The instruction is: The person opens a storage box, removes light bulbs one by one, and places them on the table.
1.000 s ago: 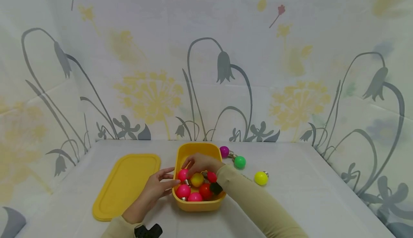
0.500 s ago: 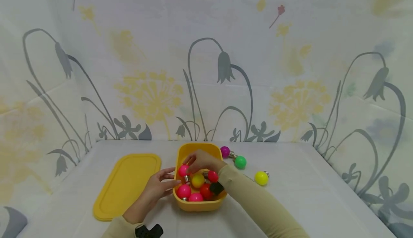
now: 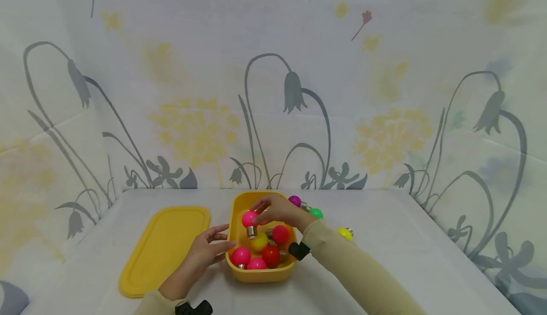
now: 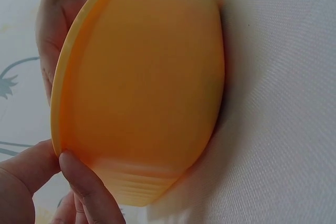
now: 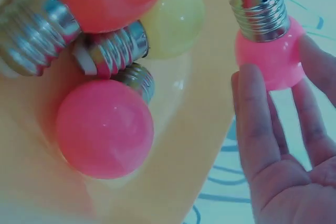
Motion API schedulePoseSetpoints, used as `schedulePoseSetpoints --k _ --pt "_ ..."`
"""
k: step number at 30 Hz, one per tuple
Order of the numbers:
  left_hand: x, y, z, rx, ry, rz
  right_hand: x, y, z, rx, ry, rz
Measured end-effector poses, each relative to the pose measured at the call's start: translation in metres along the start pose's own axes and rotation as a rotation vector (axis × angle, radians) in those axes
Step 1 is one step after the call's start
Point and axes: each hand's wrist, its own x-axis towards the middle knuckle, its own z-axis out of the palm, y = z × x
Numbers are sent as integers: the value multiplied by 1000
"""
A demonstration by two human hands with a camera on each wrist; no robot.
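Note:
My right hand (image 3: 279,210) is raised over the far part of a yellow plastic container (image 3: 261,277). It pinches a pink light bulb (image 5: 270,56) by its round globe; the metal screw base points down in the head view. Below lie several more bulbs: a yellow bulb (image 3: 259,242), a red bulb (image 3: 271,256), a pinkish-red bulb (image 3: 280,234) and two pink ones, one being this pink bulb (image 3: 240,256). At the container's left side my left hand (image 3: 207,248) holds the rim, thumb and finger meeting there in the left wrist view.
A flat yellow lid (image 3: 166,248) lies left of the container on the white table (image 3: 342,286). On the right rest a purple bulb (image 3: 294,201), a green bulb (image 3: 316,213) and a bright yellow bulb (image 3: 344,234). A flower-printed cloth (image 3: 205,68) hangs behind.
My right hand has lifted the pink bulb from among the others and drawn it slightly up and right. My left hand keeps its place at the rim.

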Motion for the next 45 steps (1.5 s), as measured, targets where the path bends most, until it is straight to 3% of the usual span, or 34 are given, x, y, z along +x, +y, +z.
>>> schedulePoseSetpoints --k 9,18,34,45 --pt "-2 0 -2 20 11 -5 -24 7 -22 2 41 -28" --pt "-2 -1 -5 41 14 -35 -46 17 -43 -61 174 -7" --pt "-3 0 -2 33 15 -31 -78 53 -79 -78 335 39" --pt "-2 1 0 42 12 -28 -90 88 -96 -96 466 78"
